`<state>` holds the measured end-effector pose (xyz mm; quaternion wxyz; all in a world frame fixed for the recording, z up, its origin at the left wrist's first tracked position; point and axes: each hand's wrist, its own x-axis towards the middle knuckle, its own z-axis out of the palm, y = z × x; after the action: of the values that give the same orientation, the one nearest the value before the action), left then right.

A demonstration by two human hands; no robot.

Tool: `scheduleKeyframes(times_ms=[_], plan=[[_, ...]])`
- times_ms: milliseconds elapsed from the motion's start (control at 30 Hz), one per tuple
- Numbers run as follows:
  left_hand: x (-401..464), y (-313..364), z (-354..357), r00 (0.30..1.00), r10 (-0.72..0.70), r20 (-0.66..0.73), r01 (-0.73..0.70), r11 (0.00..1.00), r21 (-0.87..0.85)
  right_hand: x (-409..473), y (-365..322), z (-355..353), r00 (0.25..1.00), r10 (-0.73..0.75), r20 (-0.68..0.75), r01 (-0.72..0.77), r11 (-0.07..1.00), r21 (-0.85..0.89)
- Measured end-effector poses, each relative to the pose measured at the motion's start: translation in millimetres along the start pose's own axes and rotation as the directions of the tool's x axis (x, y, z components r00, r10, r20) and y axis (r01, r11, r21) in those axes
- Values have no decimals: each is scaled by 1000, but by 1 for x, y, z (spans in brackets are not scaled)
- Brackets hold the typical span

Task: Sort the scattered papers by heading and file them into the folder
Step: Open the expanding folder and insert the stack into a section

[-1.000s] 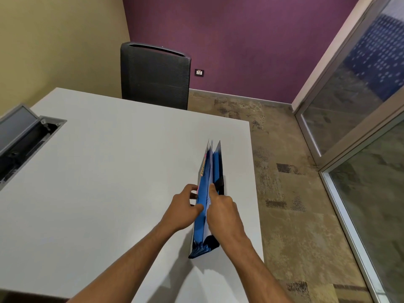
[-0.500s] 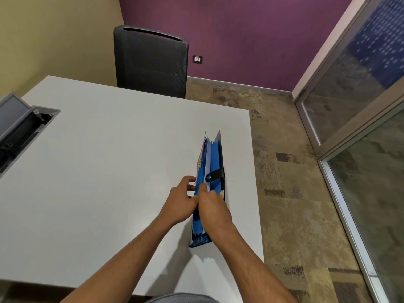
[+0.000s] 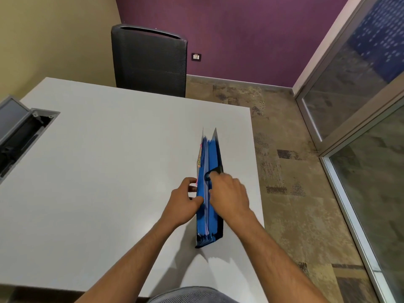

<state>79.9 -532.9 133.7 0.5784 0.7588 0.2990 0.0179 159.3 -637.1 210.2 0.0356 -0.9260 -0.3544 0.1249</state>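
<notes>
Between the left hand (image 3: 185,199), whose fingers grip its near-side cover, and the right hand (image 3: 228,194), curled over its top by the black strap (image 3: 215,171), stands the blue folder (image 3: 209,224) upright on the bench (image 3: 109,160), papers (image 3: 200,158) apparently filed, only closing seemingly left.

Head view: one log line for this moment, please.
folder: upright on table, near right edge | left hand: grips left side | right hand: at black strap | loose papers: none visible

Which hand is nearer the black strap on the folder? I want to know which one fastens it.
Right. The right hand has its fingers at the black strap on the folder; the left hand grips the folder's left side, below the strap.
</notes>
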Motion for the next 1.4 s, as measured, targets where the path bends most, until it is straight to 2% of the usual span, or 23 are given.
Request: scheduleKeyframes(times_ms=[100, 167, 233, 333, 433, 567, 633, 833, 1033, 1167, 1400], plan=[[-2, -1, 1, 1000, -9, 12, 9, 1000, 0, 15, 8, 2, 997, -8, -78, -2, 991, -131], [-3, -1, 1, 1000, -13, 13, 13, 1000, -10, 27, 11, 8, 998, -7, -65, -7, 980, -200], [-4, 1, 0, 1000, -20, 19, 20, 1000, -10, 35, 11, 13, 999, 2, -39, -9, 980, -197], [-4, 4, -2, 999, -22, 42, 21, 1000, 6, 43, 14, 19, 995, 13, -98, -18, 998, -53], [-3, 6, -1, 998, -9, 66, 7, 1000, 30, 43, 27, 26, 981, 81, -179, -38, 972, 232], [-2, 11, 13, 992, 31, 118, -32, 999, 10, 30, 48, 35, 943, 222, -248, -15, 772, 635], [-1, 12, 25, 986, 43, 159, -46, 999, 16, 23, 59, 40, 927, 299, -226, -39, 677, 735], [6, -9, 67, 958, 83, 274, -132, 978, 164, 14, 106, 65, 863, 496, -98, -184, 489, 853], [26, -59, 88, 965, 14, 263, -111, 927, 357, 13, 158, 96, 827, 553, 100, -326, 327, 887], [42, -87, 97, 967, -22, 253, -99, 884, 457, 15, 181, 118, 813, 569, 123, -352, 312, 883], [61, -117, 106, 977, 55, 205, -164, 808, 566, 26, 199, 161, 868, 464, 178, -391, 415, 822]])
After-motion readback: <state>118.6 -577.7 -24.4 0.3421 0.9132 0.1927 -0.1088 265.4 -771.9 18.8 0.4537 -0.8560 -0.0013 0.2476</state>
